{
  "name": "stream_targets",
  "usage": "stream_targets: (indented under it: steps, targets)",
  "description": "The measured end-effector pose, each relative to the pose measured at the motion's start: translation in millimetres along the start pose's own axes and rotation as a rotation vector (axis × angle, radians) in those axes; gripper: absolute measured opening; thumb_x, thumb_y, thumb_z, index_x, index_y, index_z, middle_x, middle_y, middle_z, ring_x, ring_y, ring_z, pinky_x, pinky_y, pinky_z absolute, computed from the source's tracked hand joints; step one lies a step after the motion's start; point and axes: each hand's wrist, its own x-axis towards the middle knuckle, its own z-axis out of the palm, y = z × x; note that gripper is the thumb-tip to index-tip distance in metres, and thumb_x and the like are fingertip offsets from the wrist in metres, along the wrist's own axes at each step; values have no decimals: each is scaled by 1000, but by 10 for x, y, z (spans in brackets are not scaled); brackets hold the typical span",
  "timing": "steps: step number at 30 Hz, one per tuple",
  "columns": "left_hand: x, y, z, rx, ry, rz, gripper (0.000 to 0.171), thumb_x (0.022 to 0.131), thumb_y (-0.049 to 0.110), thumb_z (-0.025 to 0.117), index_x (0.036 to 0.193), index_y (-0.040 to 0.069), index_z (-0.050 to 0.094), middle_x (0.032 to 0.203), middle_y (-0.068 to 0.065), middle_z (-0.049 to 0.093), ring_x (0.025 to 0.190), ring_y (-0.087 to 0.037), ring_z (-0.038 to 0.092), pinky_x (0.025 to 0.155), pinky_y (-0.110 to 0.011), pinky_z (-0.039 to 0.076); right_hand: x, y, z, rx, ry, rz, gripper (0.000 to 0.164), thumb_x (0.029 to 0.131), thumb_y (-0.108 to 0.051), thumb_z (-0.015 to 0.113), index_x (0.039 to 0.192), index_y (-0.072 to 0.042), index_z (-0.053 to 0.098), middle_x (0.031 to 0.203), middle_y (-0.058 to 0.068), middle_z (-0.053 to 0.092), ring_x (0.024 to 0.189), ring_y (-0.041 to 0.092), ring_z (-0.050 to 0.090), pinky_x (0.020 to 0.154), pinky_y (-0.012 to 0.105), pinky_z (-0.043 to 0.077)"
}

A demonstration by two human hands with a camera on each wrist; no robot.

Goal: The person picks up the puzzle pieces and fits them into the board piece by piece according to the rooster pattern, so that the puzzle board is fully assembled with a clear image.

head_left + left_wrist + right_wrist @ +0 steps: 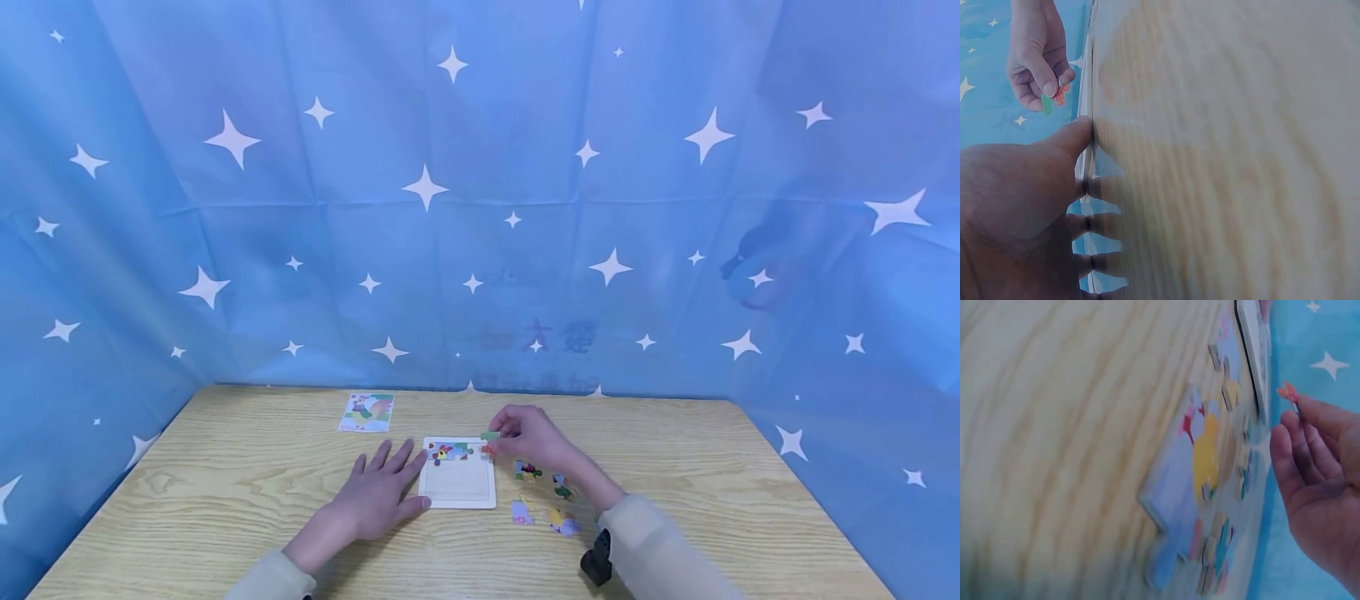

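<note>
My right hand [531, 435] pinches a jigsaw piece [490, 436] with green and red parts above the top right corner of a white puzzle tray [459, 492]. In the right wrist view, the red end of the piece [1287, 392] sticks out past the fingertips. Joined pieces [450, 452] with a colourful print lie along the tray's upper left. My left hand [378, 493] rests palm down with spread fingers, its thumb and index fingertip at the tray's left edge. In the left wrist view, the left hand [1029, 187] lies flat along the table.
Several loose jigsaw pieces [522, 512] lie on the wooden table [225, 467] right of the tray, under and beside the right forearm. A square picture card [367, 412] sits behind the left hand. A blue curtain [495, 250] with white stars stands behind the table.
</note>
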Motion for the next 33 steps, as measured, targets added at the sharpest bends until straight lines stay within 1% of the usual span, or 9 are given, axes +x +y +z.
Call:
stream_targets:
  steps: [5, 10, 21, 28, 33]
  targets:
    - [41, -64, 62, 1, 16, 5, 72, 104, 55, 51, 161, 12, 36, 167, -17, 24, 152, -50, 13, 112, -75, 15, 12, 2, 52, 14, -2, 30, 13, 95, -9, 75, 105, -5, 69, 90, 2, 64, 79, 16, 62, 68, 32, 52]
    - [48, -69, 75, 5, 26, 7, 71, 104, 53, 52, 160, 12, 37, 167, -17, 26, 151, -50, 14, 112, -76, 16, 32, 10, 91, 12, -1, 48, 13, 94, -9, 76, 104, -5, 70, 89, 2, 64, 79, 17, 62, 68, 33, 52]
    - [49, -68, 78, 14, 27, -3, 71, 104, 53, 52, 161, 12, 37, 167, -17, 25, 151, -50, 14, 112, -75, 15, 101, -60, 192, -6, -35, 24, 11, 93, -4, 75, 102, -4, 70, 86, 0, 66, 77, 15, 62, 62, 30, 52]
    - [44, -53, 65, 6, 27, -2, 71, 104, 53, 52, 161, 12, 36, 167, -17, 24, 151, -50, 13, 113, -75, 14, 113, -36, 235, -48, -6, 22, 12, 93, -4, 75, 104, -4, 70, 87, -1, 63, 78, 14, 60, 64, 27, 50]
    - [51, -66, 70, 9, 22, -5, 72, 105, 54, 51, 161, 12, 36, 167, -17, 24, 152, -49, 13, 113, -75, 15, 104, -49, 241, -65, -6, 19, 12, 92, -2, 75, 103, -3, 69, 86, 0, 61, 76, 13, 57, 63, 26, 48]
